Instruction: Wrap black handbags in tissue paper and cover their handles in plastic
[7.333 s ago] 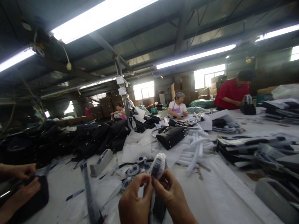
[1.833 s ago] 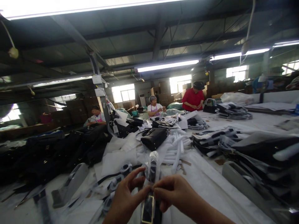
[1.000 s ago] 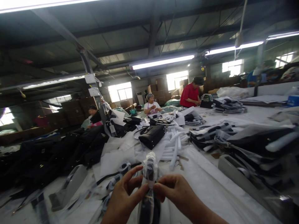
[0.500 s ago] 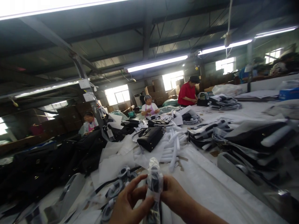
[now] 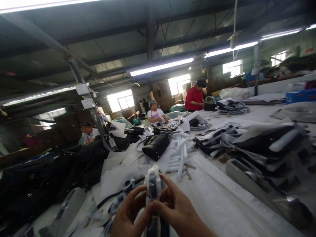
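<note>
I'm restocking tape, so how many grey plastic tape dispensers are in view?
2. One grey plastic tape dispenser is left of the left hand; a second dispenser is right of the right hand. More may be hidden among the piles.

Dim room, blown-out tubes (image 5: 161,66) and windows (image 5: 120,100)
Soft haze overall — lower-left black bags (image 5: 32,184) sink into shadow, outer edges smeared and stretched.

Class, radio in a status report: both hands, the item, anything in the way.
Left hand, right hand: both holding plastic-wrapped item. Coiled straps crowding left side. Black bag beyond.
</note>
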{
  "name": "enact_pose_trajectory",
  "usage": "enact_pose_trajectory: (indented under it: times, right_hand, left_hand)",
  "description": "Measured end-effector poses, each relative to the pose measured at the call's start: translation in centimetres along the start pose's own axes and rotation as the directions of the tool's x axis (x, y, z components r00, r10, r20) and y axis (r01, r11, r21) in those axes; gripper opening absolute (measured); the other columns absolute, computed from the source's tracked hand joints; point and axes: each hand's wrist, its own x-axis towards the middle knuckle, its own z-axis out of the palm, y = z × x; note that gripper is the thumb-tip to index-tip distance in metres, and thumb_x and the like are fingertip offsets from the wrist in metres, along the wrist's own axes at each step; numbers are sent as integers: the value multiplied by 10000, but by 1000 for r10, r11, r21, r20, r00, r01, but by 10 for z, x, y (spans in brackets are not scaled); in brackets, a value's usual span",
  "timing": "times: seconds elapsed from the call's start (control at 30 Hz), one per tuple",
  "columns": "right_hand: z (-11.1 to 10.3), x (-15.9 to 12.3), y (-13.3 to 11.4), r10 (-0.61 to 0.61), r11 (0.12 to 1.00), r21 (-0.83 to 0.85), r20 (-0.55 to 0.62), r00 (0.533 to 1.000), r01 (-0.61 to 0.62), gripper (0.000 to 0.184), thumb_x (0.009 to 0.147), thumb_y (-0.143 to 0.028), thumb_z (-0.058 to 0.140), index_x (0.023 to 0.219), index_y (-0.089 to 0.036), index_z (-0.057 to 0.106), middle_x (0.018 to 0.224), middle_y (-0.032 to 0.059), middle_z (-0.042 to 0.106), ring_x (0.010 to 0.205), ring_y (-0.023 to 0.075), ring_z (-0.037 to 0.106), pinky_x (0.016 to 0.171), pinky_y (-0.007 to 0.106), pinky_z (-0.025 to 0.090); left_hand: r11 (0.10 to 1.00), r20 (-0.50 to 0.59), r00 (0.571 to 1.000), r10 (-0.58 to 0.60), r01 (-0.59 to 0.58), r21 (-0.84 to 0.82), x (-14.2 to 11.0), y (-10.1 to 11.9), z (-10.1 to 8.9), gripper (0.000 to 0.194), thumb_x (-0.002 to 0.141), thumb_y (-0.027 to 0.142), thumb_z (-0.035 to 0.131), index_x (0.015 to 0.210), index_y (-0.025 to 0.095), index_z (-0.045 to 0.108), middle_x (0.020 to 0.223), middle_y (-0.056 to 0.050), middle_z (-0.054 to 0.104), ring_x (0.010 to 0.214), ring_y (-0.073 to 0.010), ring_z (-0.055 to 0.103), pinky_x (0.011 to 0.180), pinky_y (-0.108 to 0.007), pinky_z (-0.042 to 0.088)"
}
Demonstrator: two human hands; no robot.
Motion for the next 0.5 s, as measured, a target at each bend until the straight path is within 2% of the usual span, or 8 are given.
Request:
enact_pose_trajectory:
  times: [0.1, 0.23, 0.3, 0.4, 0.43, 0.5]
  right_hand:
    - [4, 5, 2, 25, 999, 34, -85, 996, -22, 811, 726, -398, 820, 1420, -183, 458, 838, -2, 635, 809, 204, 641, 743, 310, 508]
    - [2, 8, -2, 70, 992, 111, -83, 994, -61, 830, 699, -354, 847, 1413, -185, 460, 790, -34, 612, 785, 179, 618, 763, 301, 491]
    - [1, 6, -7, 77, 984, 164, -16, 997, -73, 844, 703, -346, 849, 1425, -190, 441, 886, 2, 672, 891, 208, 650, 863, 338, 496]
    - [0, 0, -16, 68, 975, 203, 95, 993, -86, 793, 746, -356, 826, 1423, -216, 438, 1108, 70, 702, 1071, 257, 650, 1002, 415, 468]
    - [-2, -4, -18, 75, 978, 188, 99, 992, -93, 752, 763, -374, 812, 1410, -224, 457, 1151, 81, 697, 1097, 269, 645, 1017, 433, 464]
    - [-8, -11, -18, 98, 986, 132, 42, 994, -103, 673, 780, -428, 789, 1364, -236, 515, 1181, 89, 698, 1110, 285, 647, 1023, 450, 471]
  left_hand:
    - [1000, 15, 1000, 3, -2, -29, 0, -1, 5, 645, 655, 508, 835, 1172, 214, 585, 1094, -83, 723, 971, -270, 716, 864, -346, 572]
    - [1000, -20, 1000, 4, -4, 0, 1, 3, 6, 660, 655, 480, 843, 1213, 251, 574, 1113, -38, 649, 769, -151, 693, 653, -228, 547]
    - [1000, -13, 1000, 10, -9, 26, -1, 5, 5, 620, 676, 467, 834, 1202, 249, 589, 1097, -35, 650, 821, -152, 681, 708, -233, 553]
    - [999, 38, 999, 17, -19, 43, -11, -1, -2, 570, 726, 475, 796, 1211, 244, 606, 1184, -71, 678, 1054, -238, 666, 901, -318, 552]
    - [999, 20, 999, 33, -34, 38, -16, -7, -5, 555, 746, 497, 772, 1215, 243, 617, 1236, -80, 671, 1140, -261, 636, 971, -343, 527]
    - [998, -87, 995, 44, -41, 38, -27, -28, -13, 558, 784, 582, 696, 1220, 239, 640, 1326, -82, 638, 1276, -282, 554, 1097, -378, 438]
